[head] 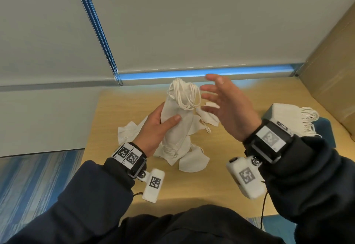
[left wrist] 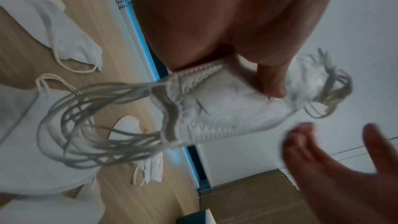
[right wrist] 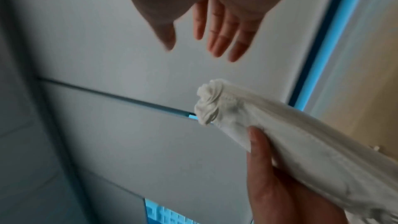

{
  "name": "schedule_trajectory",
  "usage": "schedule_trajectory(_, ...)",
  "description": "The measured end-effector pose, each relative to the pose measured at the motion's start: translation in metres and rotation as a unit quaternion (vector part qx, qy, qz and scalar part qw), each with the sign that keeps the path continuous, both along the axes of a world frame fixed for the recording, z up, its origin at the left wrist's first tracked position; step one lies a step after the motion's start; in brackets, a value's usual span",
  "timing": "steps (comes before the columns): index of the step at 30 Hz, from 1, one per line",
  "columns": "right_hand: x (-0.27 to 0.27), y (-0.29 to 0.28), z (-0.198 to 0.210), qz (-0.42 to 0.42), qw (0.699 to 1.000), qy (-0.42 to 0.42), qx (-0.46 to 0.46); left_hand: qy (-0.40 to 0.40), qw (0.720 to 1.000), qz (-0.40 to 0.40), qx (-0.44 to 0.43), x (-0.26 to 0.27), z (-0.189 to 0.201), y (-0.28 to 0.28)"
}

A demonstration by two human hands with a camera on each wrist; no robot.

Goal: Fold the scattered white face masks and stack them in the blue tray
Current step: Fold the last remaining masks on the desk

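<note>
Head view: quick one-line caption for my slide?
Left hand grips a bundle of folded masks above loose masks; right hand open beside it, stack in blue tray.

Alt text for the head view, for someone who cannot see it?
The left hand grips a bundle of folded white masks upright above a wooden table, while the open right hand hovers beside it. Loose masks lie beneath; a stack fills the blue tray at right.
</note>
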State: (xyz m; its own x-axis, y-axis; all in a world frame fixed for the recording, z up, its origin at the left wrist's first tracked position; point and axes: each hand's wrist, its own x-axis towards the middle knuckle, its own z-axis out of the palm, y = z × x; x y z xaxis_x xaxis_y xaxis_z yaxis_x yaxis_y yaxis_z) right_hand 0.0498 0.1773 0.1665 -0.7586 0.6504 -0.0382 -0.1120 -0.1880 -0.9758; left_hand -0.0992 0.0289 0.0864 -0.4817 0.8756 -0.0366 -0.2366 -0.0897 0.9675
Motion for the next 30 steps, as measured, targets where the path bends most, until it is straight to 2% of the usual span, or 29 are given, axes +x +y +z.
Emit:
schedule_trajectory(2,-0.009,-0.007,-0.007,0.106,0.994,-0.028,0.009,-0.046,0.998,-0.035,0.004,0.004,0.0,0.0)
schedule_trajectory(4,-0.016,-0.016,-0.016,0.145,0.989,-0.006,-0.014,-0.07,0.995,-0.07,-0.002,0.01,0.001,0.001)
schedule_trajectory(7,-0.026,-0.026,-0.022,0.126,0.991,0.01,-0.048,-0.099,0.989,-0.104,-0.018,0.016,0.001,-0.001)
schedule_trajectory(11,-0.031,-0.031,-0.033,0.097,0.99,0.039,-0.097,-0.109,0.989,-0.08,-0.057,0.019,0.0,-0.004)
schedule_trajectory(16,-0.024,-0.023,-0.038,0.09,0.966,0.107,-0.216,-0.16,0.979,-0.083,-0.092,0.023,0.004,-0.009)
schedule_trajectory(19,-0.017,0.001,-0.034,0.027,0.948,0.164,-0.27,-0.181,0.969,-0.12,-0.115,0.022,0.004,-0.014)
schedule_trajectory(24,-0.005,0.017,-0.044,-0.041,0.938,0.162,-0.305,-0.212,0.957,-0.139,-0.141,0.027,-0.001,-0.013)
schedule_trajectory(28,0.017,0.043,-0.048,-0.136,0.916,0.165,-0.34,-0.245,0.95,-0.092,-0.172,0.024,-0.011,-0.02)
schedule_trajectory(30,0.032,0.063,-0.051,-0.188,0.908,0.161,-0.338,-0.288,0.945,-0.066,-0.139,0.019,-0.016,-0.024)
